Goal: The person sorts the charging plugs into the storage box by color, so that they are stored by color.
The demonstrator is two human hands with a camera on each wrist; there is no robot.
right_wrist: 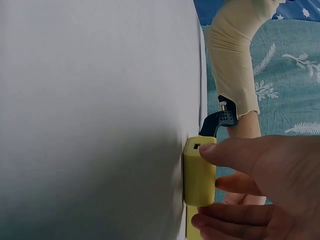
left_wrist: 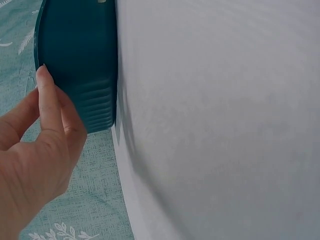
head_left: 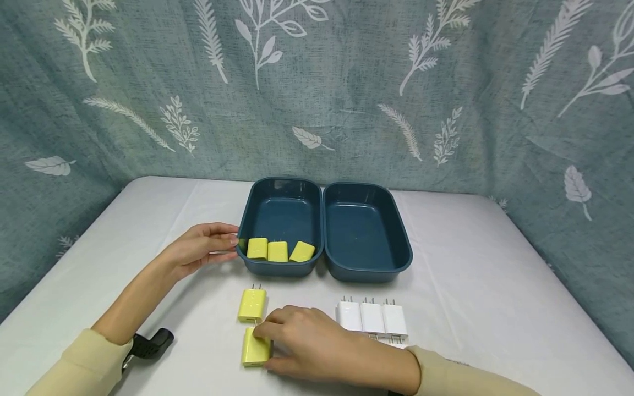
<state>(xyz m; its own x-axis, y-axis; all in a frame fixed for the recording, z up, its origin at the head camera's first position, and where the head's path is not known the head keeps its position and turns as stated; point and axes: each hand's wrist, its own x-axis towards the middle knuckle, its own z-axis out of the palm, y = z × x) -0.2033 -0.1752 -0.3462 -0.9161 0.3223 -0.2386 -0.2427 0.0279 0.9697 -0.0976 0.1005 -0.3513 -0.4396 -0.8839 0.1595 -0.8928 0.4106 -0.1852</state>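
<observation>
My left hand (head_left: 203,247) is at the left side of the left dark blue tray (head_left: 279,269), its thumb and fingers holding the rim. In the left wrist view the fingertips of that hand (left_wrist: 42,130) meet the tray's edge (left_wrist: 75,60). Three yellow charger plugs (head_left: 278,251) lie along the tray's near end. On the table, my right hand (head_left: 317,344) grips a yellow charger plug (head_left: 253,352) between thumb and fingers. The right wrist view shows the thumb at this plug's (right_wrist: 199,175) port end. Just beyond it lies another yellow plug (head_left: 252,304), prongs pointing away.
A second dark blue tray (head_left: 366,273) stands against the first on the right, with nothing in it. Several white charger plugs (head_left: 372,318) lie grouped on the white tablecloth (head_left: 470,286), partly hidden by the right forearm. A patterned green curtain (head_left: 346,137) hangs behind the table.
</observation>
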